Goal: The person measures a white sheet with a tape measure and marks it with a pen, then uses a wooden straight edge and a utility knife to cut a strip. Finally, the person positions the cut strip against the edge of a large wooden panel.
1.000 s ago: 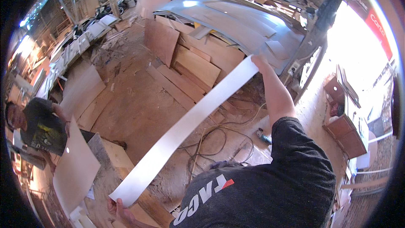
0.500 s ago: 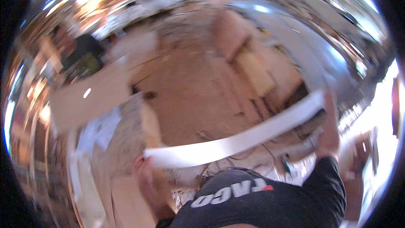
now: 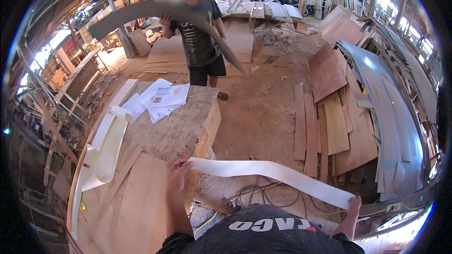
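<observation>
A long, flexible white strip (image 3: 270, 170) stretches across in front of my body, bowed up in the middle and sloping down to the right. Its left end is pinched in my left hand (image 3: 178, 165), beside the near corner of the wooden worktable (image 3: 162, 134). My right hand (image 3: 354, 204) closes around the other end, lower and off to the right, above cables on the floor. On the table by my left forearm lies a flat wooden board (image 3: 143, 197). Further left is a partly curled cream-white sheet (image 3: 109, 157).
Papers (image 3: 162, 99) lie on the table's far part. Beyond it a person (image 3: 200, 37) holds a long, dark, curved strip (image 3: 141, 14). Wooden panels (image 3: 329, 73) and bluish-grey sheets (image 3: 376, 94) lean at the right. Black cables (image 3: 268, 193) coil below the white strip.
The view has swung left and steadied. My right hand has come down and closer, so the white strip now slopes down to the right. Both hands keep hold of its ends.
</observation>
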Demonstrator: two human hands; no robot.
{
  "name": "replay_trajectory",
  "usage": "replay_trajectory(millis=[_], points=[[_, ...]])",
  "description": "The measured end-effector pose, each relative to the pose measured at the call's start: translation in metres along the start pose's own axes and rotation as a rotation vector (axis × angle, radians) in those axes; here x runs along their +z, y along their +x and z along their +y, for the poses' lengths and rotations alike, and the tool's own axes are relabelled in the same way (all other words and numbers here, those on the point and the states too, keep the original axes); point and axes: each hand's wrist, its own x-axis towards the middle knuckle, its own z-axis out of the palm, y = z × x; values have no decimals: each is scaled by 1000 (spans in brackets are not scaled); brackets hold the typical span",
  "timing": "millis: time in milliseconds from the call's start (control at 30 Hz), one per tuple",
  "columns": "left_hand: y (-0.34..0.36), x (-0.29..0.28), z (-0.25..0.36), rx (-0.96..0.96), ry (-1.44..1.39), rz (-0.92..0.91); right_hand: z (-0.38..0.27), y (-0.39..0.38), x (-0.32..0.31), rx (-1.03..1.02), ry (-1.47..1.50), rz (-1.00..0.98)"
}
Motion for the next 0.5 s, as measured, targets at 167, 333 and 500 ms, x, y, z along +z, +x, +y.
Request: replay_trajectory(millis=[167,333,500], points=[[-14,16,40,53,146,2,60,-42,79,-106,-995,-212],[-11,36,36,-49,168,-23,89,-34,53,68,-924,-76],[-13,46,27,-53,205,-30,139,-41,36,-264,-1332,-214]])
